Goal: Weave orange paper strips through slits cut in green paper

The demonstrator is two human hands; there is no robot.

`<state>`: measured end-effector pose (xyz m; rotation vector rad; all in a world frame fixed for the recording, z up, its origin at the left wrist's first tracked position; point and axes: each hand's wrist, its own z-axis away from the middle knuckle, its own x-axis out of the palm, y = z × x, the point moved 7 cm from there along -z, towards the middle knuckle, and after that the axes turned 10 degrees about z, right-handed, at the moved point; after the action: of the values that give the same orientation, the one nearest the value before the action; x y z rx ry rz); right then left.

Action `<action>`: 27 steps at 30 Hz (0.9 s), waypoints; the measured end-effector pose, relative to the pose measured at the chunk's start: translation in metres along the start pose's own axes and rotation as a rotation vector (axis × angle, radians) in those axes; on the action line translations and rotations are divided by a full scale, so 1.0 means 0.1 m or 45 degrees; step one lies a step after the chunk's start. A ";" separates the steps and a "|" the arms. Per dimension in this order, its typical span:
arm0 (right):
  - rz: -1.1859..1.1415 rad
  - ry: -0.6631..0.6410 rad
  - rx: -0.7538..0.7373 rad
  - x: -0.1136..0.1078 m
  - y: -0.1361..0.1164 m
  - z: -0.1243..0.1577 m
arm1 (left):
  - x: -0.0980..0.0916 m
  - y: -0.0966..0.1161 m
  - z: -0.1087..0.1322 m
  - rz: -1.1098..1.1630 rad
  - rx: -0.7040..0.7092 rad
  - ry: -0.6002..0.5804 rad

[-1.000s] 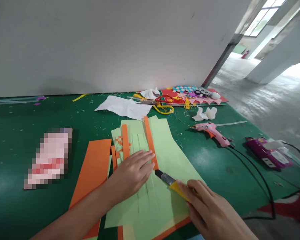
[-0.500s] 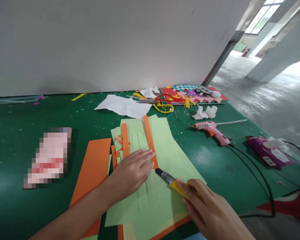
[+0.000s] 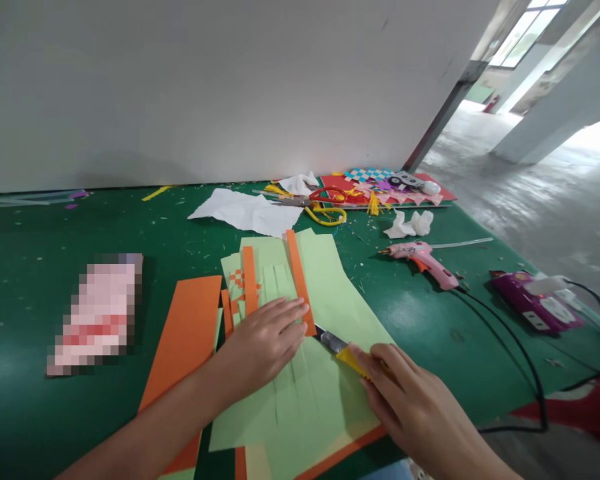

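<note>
My left hand (image 3: 263, 347) lies flat with fingers stretched out on a light green paper sheet (image 3: 330, 300), fingertips pressing the lower end of an orange paper strip (image 3: 299, 277). My right hand (image 3: 413, 407) grips a yellow utility knife (image 3: 343, 351); its blade tip sits on the green sheet just beside the strip's lower end. The green sheet has several long slits, with a second orange strip (image 3: 250, 280) woven in at the left.
An orange sheet (image 3: 187, 347) lies left of the green one. Farther back are white paper (image 3: 247, 213), red and yellow scissors (image 3: 325, 203), a pink glue gun (image 3: 425, 260) with its black cord (image 3: 525, 373), a purple power strip (image 3: 535, 307) and a colourful woven craft (image 3: 385, 187). The green table's edge runs at the right.
The knife and my right hand have slid forward and left along the green sheet, bringing the blade tip up to the orange strip's end. My left hand has stayed put.
</note>
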<state>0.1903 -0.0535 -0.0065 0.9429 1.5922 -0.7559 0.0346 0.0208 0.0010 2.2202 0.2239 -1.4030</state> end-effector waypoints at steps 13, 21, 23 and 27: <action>0.058 0.032 0.027 0.03 0.14 -0.22 | 0.01 -0.01 0.01 0.024 -0.009 0.018; 0.106 0.051 -0.003 0.03 0.18 -0.32 | 0.02 -0.02 0.02 0.026 -0.024 0.004; 0.113 0.051 -0.017 0.02 0.17 -0.31 | 0.02 -0.02 0.02 0.023 -0.018 0.004; 0.105 0.027 -0.022 0.02 0.14 -0.25 | 0.01 0.02 0.02 -0.012 0.044 0.008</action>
<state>0.1908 -0.0245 -0.0032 1.0011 1.5655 -0.6761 0.0344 0.0182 -0.0003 2.2545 0.2140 -1.4151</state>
